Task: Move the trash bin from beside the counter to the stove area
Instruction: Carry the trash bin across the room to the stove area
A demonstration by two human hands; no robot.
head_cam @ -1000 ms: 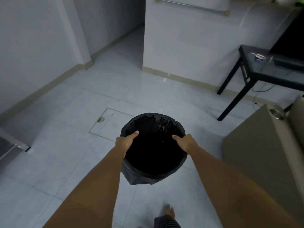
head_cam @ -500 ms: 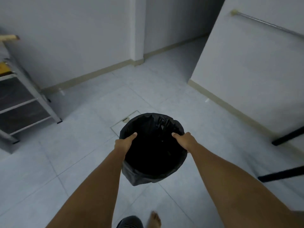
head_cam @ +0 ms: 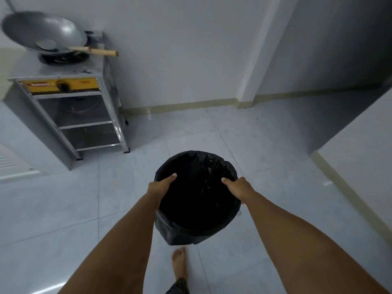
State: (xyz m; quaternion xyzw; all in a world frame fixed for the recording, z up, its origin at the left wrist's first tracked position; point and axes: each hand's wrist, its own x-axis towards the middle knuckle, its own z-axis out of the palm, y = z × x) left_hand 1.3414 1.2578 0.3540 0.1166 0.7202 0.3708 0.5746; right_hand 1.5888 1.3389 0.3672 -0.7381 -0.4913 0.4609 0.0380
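Held off the floor at centre frame: trash bin [head_cam: 197,200], left hand [head_cam: 161,184] and right hand [head_cam: 238,187] clamped on opposite rim edges. Probably light, stiff-walled; slippery liner.

both my hands, my left hand [head_cam: 161,184] and my right hand [head_cam: 238,187], are gripping the rim of the trash bin [head_cam: 197,200], so it is filling the space right ahead of me. open tiled floor [head_cam: 131,187] is lying between the bin and the stove stand [head_cam: 70,107] at far left. the white wall [head_cam: 360,166] is crowding in at right, and my bare foot [head_cam: 179,263] is stepping just under the bin.
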